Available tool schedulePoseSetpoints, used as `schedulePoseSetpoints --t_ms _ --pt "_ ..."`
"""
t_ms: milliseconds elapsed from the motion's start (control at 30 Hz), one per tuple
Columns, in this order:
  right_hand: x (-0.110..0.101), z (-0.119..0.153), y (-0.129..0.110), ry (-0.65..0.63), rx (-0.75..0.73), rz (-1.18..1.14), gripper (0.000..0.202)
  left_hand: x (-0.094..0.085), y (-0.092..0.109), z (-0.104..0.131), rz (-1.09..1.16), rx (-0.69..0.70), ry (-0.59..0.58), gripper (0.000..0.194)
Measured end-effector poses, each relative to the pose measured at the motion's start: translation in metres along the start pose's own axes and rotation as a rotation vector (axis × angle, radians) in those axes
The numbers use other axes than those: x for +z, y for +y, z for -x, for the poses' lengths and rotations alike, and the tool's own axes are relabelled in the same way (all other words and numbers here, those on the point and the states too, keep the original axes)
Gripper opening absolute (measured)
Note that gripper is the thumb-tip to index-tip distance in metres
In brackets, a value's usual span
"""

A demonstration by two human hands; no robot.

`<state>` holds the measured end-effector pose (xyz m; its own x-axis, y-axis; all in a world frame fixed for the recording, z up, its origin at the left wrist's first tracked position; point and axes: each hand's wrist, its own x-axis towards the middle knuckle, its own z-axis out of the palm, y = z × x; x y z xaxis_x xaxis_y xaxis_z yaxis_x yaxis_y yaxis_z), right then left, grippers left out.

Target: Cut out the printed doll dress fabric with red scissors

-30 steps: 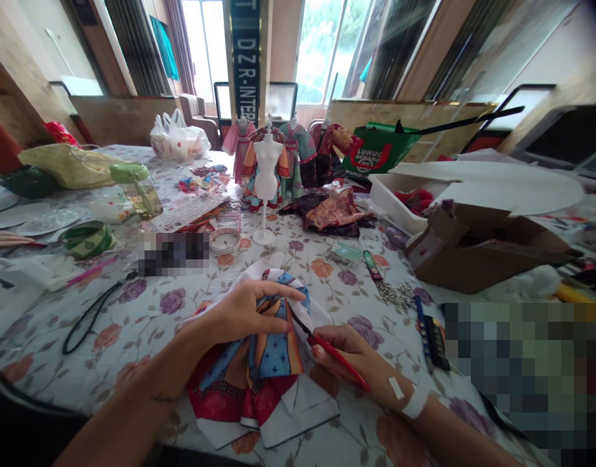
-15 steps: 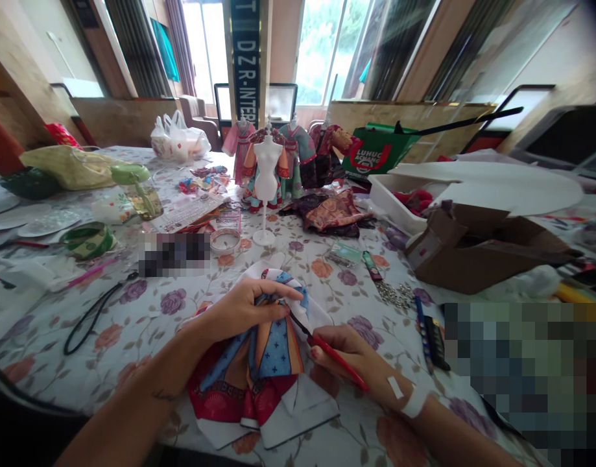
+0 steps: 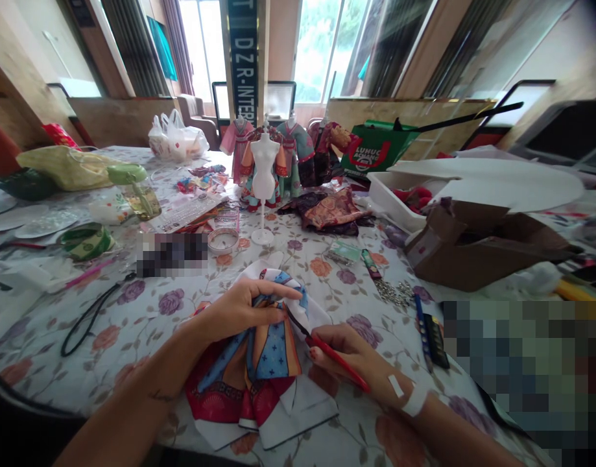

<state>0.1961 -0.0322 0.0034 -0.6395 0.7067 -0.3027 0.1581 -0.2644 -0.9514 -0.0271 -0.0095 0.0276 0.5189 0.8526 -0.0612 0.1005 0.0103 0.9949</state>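
Note:
Gathered patterned fabric (image 3: 275, 350), blue, orange and red with white edges, lies on the table in front of me. My left hand (image 3: 249, 305) is closed on its upper part, pinching the folds between thumb and fingers. A red-handled tool (image 3: 340, 363) with dark, narrow blades, which looks like scissors, is in my closed right hand (image 3: 339, 347). Its tip reaches the fabric just beside my left fingertips. Whether the blades are apart is too small to tell. White tape wraps my right wrist.
A white mannequin (image 3: 264, 172) stands ahead, with small dressed figures behind it. To the right are a cardboard box (image 3: 463, 253), a white tray (image 3: 392, 201), small metal pieces (image 3: 397, 295) and a blue pen (image 3: 423, 331). A tape roll (image 3: 223, 241) and a green-lidded bottle (image 3: 135, 191) stand left.
The view has shifted very slightly. Both hands, the fabric and the red-handled tool keep nearly the same position.

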Motion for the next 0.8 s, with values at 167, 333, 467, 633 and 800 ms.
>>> schedulePoseSetpoints --t_ms 167,333,467,633,800 --pt "-0.0001 -0.0004 0.002 -0.005 0.006 -0.018 0.048 -0.0006 -0.0003 -0.0002 0.015 0.003 0.003 0.034" --pt "-0.0003 -0.001 0.0025 -0.006 0.021 -0.029 0.047 -0.0007 -0.0009 -0.0007 0.003 0.006 0.002 0.034" --pt "0.0006 -0.0008 0.0039 -0.001 0.022 -0.03 0.048 -0.0001 -0.0027 -0.0017 -0.009 0.034 0.025 0.033" --pt "0.0005 -0.0016 0.005 0.009 0.026 -0.067 0.048 -0.0009 -0.0009 -0.0009 -0.039 0.039 0.007 0.032" --pt "0.0007 -0.0019 0.0055 -0.001 0.014 -0.063 0.046 -0.0021 0.0016 0.0004 -0.048 0.036 -0.009 0.032"
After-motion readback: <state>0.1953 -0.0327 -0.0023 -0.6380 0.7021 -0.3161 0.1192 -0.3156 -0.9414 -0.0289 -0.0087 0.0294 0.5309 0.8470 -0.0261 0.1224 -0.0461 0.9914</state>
